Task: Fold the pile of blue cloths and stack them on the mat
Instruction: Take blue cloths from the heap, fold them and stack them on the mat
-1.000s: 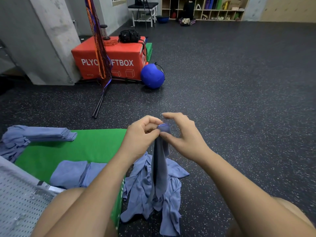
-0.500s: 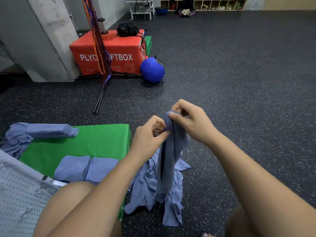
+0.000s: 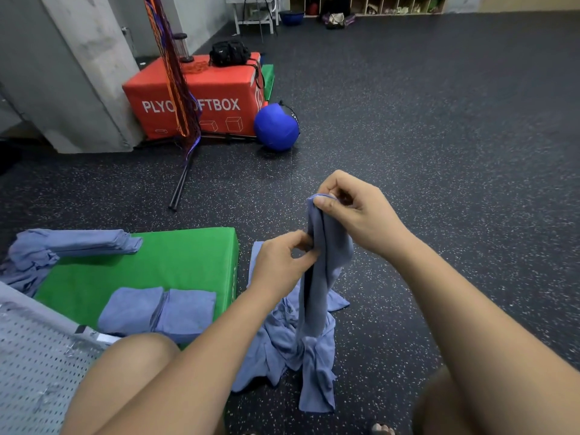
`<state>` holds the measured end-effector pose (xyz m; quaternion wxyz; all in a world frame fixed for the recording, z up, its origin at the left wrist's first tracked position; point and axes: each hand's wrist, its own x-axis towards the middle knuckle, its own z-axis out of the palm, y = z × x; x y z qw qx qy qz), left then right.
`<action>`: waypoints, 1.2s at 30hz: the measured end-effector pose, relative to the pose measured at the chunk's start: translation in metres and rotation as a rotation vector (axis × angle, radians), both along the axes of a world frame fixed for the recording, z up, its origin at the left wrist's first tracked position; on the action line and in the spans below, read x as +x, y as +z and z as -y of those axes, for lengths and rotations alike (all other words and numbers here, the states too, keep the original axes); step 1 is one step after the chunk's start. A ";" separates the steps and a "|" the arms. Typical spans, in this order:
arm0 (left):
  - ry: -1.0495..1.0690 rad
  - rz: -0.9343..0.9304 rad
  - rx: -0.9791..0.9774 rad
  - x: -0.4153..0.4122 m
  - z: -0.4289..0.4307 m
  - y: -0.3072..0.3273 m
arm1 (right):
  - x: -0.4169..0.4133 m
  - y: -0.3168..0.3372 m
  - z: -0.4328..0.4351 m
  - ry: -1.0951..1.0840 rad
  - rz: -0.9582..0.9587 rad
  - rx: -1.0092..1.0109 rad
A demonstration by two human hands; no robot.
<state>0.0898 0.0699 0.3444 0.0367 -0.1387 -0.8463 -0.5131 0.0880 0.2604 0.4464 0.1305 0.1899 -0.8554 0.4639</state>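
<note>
- The dark speckled rubber floor [image 3: 439,152] carries everything here.
- The thick green padded mat [image 3: 175,265] lies left of both hands, with its right edge near the left hand.
- A crumpled pile of loose blue cloths [image 3: 276,346] sits on the floor just right of the mat, below the hands.
- One long blue cloth [image 3: 326,265] hangs bunched with its long axis upright and its bottom end resting on the pile.
- Two folded blue cloth squares [image 3: 157,312] lie side by side at the mat's near edge, and a longer folded blue stack [image 3: 78,243] lies at its far left.
- The right hand [image 3: 354,215] pinches the cloth's top corner, thumb against curled fingers, and is the higher grip.
- The left hand [image 3: 279,265] pinches the cloth's edge lower down, nearer the mat. Drawing the two grips apart would likely spread the cloth for folding.
</note>
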 end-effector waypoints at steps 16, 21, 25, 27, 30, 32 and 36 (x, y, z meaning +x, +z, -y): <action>-0.313 -0.032 -0.385 0.018 -0.007 -0.049 | -0.012 0.003 -0.035 -0.191 0.005 -0.056; -0.199 -0.089 -0.121 0.019 -0.026 -0.032 | -0.009 0.006 -0.030 -0.096 -0.003 -0.045; -0.007 -0.215 -0.012 0.008 -0.027 -0.024 | -0.006 0.010 -0.030 -0.034 -0.009 -0.033; 0.026 -0.297 -0.036 0.002 -0.023 -0.020 | -0.004 0.012 -0.030 -0.016 -0.008 -0.035; -0.038 -0.292 -0.001 -0.001 -0.017 -0.013 | -0.003 0.012 -0.029 -0.002 -0.005 -0.020; -0.067 -0.250 -0.014 0.000 -0.017 -0.012 | -0.003 0.011 -0.029 -0.002 -0.004 -0.003; -0.126 -0.255 -0.153 0.003 -0.017 -0.019 | -0.002 0.011 -0.026 0.001 -0.003 0.004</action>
